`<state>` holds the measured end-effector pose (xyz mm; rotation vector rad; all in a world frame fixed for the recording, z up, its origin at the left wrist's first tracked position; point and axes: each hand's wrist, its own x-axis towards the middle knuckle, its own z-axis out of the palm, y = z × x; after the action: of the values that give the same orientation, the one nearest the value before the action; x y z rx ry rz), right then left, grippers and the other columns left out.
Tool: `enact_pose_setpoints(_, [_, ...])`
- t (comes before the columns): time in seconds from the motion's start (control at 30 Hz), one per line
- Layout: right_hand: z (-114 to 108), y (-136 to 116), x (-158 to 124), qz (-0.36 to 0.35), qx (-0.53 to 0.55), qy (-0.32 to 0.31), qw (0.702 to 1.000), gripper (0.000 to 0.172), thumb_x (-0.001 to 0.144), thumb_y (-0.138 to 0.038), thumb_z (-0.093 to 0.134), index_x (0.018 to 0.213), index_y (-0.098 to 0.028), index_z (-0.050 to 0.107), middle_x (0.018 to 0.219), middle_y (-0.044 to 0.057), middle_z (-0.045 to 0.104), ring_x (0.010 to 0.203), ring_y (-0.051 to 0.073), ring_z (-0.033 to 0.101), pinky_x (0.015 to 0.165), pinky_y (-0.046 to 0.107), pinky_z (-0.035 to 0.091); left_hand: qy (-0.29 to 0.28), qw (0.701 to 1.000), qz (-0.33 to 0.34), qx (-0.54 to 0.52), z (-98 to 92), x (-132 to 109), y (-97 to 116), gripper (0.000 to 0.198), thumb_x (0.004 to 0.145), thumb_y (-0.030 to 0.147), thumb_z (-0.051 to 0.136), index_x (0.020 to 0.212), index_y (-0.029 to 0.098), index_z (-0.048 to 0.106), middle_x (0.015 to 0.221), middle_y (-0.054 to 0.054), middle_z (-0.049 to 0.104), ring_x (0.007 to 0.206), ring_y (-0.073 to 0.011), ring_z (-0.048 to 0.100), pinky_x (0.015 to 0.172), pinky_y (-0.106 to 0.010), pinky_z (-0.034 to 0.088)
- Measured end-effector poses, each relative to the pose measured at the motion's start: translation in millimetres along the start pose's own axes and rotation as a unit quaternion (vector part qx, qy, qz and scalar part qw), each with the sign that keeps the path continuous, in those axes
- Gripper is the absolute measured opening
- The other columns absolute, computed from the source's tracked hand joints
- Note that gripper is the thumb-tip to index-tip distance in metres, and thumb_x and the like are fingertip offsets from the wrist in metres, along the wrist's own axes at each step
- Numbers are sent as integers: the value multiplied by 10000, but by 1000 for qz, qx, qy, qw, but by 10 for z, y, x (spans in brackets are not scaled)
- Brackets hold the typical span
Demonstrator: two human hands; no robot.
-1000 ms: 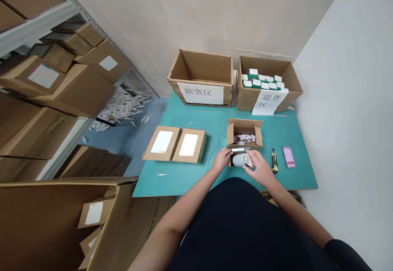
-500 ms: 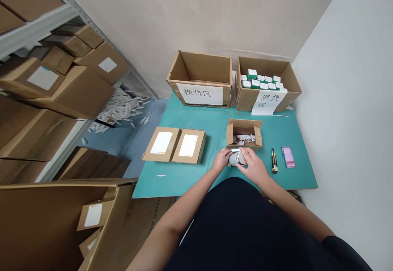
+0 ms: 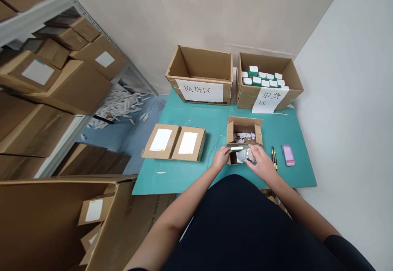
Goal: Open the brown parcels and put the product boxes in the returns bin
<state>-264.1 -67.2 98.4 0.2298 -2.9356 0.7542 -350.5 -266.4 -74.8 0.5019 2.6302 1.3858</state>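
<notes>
cardboard: a small open carton [image 3: 245, 120] sits on a teal board [image 3: 190, 177] directly before the person, flaps folded outward, which keeps its inside reachable. crumpled white paper [image 3: 244, 136] fills its far half.
steel: a silver flask [image 3: 247, 155] lies on its side at the carton's near end, its shiny round end facing right. its underside is hidden, so any contact with the carton can't be made out.
right hand [image 3: 260, 159]: fingers curl closed over the flask from above, steadying it; the thumb is hidden.
left hand [image 3: 221, 158]: fingers gather beside one end of a white and green strip [image 3: 236, 148] just beyond the flask. a pinch on the strip can't be confirmed.
within reach: a yellow and black utility knife [image 3: 274, 158] lies just right of the right hand, beside a pink item [image 3: 288, 155] too blurred to name.
back wall: two open cartons stand side by side, their paper signs seeming to mark them for sorting: the exchange carton [image 3: 199, 76] and the returns carton [image 3: 242, 95], which holds small white and green boxes [image 3: 260, 76].
left side: two labelled flat cartons [image 3: 173, 143] lie on the board; shelving [image 3: 30, 17] holds more.
</notes>
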Motion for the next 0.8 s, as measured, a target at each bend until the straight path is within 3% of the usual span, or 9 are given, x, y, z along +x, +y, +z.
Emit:
enact_pose_setpoints(0.23, [-276, 113, -42, -4, -3, -8, 1000, 532, 893, -315, 600, 1408, -230, 500, 1266, 121, 603, 1137, 272, 640, 927, 377, 556, 1, 1000, 21, 3, -2, 21, -24, 128, 948, 182, 610, 907, 194, 730, 837, -15, 627, 832, -153, 625, 795, -250, 490])
enact_pose_setpoints(0.33, [-400, 20, 3, -14, -23, -93, 995, 511, 882, -300, 603, 1384, -246, 523, 1227, 104, 607, 1024, 244, 659, 830, 334, 553, 2, 1000, 27, 0, 2, 25, -11, 139, 958, 190, 600, 914, 198, 732, 842, -15, 625, 828, -149, 620, 791, -247, 486])
enact_pose_setpoints(0.43, [-456, -98, 104, -59, -83, -215, 971, 489, 865, -275, 611, 1351, -242, 568, 1156, 100, 607, 905, 225, 655, 729, 295, 507, -4, 999, 33, 0, -4, 29, -5, 147, 967, 200, 593, 913, 196, 729, 851, -17, 621, 831, -145, 611, 789, -246, 478])
enact_pose_setpoints(0.6, [-244, -192, 349, -114, -180, -390, 896, 608, 787, -206, 656, 1387, -256, 568, 1088, 122, 631, 797, 229, 660, 638, 273, 438, -12, 999, 35, 17, -13, 32, -3, 153, 966, 184, 588, 881, 193, 716, 851, -14, 607, 827, -143, 594, 773, -242, 462])
enact_pose_setpoints(0.8, [185, -163, 602, -80, -223, -488, 840, 713, 753, -217, 735, 1435, -248, 530, 1176, 176, 653, 838, 288, 705, 639, 307, 497, -23, 998, 32, 52, 9, 28, -2, 162, 955, 146, 581, 874, 186, 716, 867, -23, 616, 831, -152, 602, 757, -246, 458])
